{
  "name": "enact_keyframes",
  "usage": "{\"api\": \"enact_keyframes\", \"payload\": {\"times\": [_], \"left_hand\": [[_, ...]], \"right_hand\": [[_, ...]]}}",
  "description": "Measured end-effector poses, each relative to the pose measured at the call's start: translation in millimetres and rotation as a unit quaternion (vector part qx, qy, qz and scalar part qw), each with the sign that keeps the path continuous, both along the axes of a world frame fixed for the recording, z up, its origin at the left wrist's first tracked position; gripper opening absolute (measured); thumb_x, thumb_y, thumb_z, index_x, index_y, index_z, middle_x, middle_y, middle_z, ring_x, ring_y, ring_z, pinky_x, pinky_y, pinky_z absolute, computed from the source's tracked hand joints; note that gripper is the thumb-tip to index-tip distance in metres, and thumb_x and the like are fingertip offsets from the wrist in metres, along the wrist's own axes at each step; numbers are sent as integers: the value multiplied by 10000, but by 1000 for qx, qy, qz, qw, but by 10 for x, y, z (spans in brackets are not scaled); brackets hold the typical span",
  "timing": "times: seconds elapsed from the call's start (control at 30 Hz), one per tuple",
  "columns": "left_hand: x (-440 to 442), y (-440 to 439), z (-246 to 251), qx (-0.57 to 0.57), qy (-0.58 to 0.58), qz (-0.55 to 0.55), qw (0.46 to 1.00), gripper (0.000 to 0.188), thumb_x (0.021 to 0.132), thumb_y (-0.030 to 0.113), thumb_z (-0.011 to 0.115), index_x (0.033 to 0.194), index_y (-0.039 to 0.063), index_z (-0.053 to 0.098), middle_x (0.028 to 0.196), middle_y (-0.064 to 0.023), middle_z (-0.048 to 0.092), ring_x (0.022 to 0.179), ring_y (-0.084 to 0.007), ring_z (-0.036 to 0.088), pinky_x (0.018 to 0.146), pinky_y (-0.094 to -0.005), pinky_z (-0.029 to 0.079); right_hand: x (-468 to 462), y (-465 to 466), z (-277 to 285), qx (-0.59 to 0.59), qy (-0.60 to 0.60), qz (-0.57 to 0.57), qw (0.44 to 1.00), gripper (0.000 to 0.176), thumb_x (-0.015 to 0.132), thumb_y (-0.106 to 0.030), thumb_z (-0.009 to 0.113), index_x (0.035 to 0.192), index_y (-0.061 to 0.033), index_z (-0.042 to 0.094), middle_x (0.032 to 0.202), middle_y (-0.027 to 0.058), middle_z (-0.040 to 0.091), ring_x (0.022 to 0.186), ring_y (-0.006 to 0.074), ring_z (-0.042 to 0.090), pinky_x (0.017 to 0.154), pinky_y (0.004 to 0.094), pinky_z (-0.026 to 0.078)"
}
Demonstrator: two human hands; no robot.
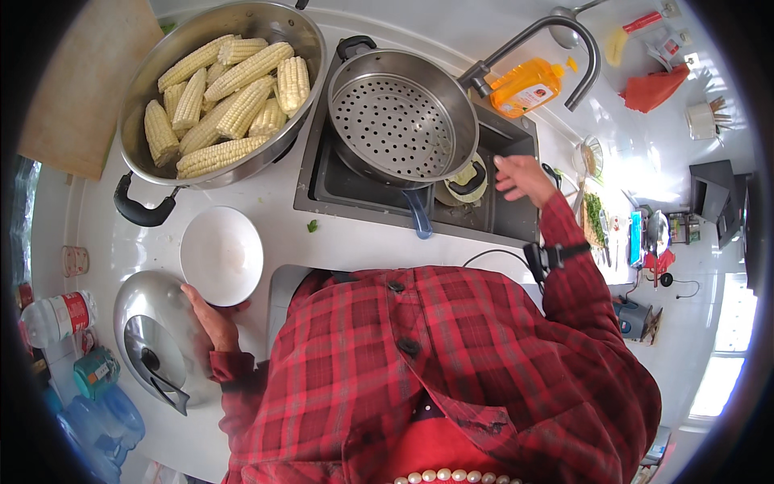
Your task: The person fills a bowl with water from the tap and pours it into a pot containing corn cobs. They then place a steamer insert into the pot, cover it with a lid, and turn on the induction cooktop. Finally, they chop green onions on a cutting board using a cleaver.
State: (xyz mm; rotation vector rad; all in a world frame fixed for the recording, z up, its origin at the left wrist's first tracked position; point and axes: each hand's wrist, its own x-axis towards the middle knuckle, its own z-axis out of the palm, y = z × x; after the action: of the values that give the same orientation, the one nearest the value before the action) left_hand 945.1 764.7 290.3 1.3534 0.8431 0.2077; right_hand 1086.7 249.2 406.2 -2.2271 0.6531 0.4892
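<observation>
My left hand [213,320] is at the near rim of a white bowl [221,255] on the counter, beside a domed steel pot lid [136,302]; whether it grips either is unclear. My right hand [521,179] hovers over the sink's right part with nothing in it, fingers slightly curled. Left of it, a perforated steel steamer pot [387,124] rests over the sink. One black handle [468,179] shows beside it, with pale green leaves under it. At the upper left stands a large steel pot [221,178] full of peeled corn cobs [233,115].
The dark sink [514,233] has a grey faucet [535,30] and an orange detergent bottle [525,91] behind it. A wooden board [84,85] leans at the left. Chopped greens [594,218] and a knife [604,230] lie at the right. Plastic bottles [60,317] stand at the far left.
</observation>
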Motion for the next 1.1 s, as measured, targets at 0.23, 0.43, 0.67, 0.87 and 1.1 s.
{"api": "enact_keyframes", "payload": {"times": [0.23,0.43,0.67,0.87,1.1], "left_hand": [[-122,2,-53,-30,17,15,999,763,919,648,222,1157,-26,487,933,-151,622,675,-250,637,496,-348,527],[-441,-31,-79,-85,61,-5,995,753,917,650,226,940,-40,528,757,-160,619,563,-247,629,481,-325,515],[-601,-382,114,-28,56,-116,991,701,941,592,286,747,-30,545,665,-145,598,500,-227,612,465,-280,504],[-421,-712,343,-22,21,-184,982,544,958,441,435,929,-86,566,724,-157,608,558,-224,641,476,-288,513],[-5,-1219,612,-23,16,-316,948,466,924,319,547,1131,-98,538,925,-179,621,748,-235,665,635,-306,528]], "right_hand": [[652,-101,-716,232,22,-96,968,595,835,-503,622,1074,36,545,902,193,625,750,278,648,615,430,531],[786,-18,-955,241,0,-67,968,498,851,-402,628,1088,30,551,878,189,658,675,304,666,478,394,513],[819,-52,-1037,249,24,-24,968,293,818,-161,557,1010,60,561,802,191,654,627,303,662,418,358,454],[733,13,-1097,285,-52,-78,954,217,772,-59,529,908,104,570,800,226,632,646,332,655,482,436,534],[276,11,-932,328,-105,-122,931,234,729,0,573,918,137,558,811,214,612,644,350,651,508,512,570]]}}
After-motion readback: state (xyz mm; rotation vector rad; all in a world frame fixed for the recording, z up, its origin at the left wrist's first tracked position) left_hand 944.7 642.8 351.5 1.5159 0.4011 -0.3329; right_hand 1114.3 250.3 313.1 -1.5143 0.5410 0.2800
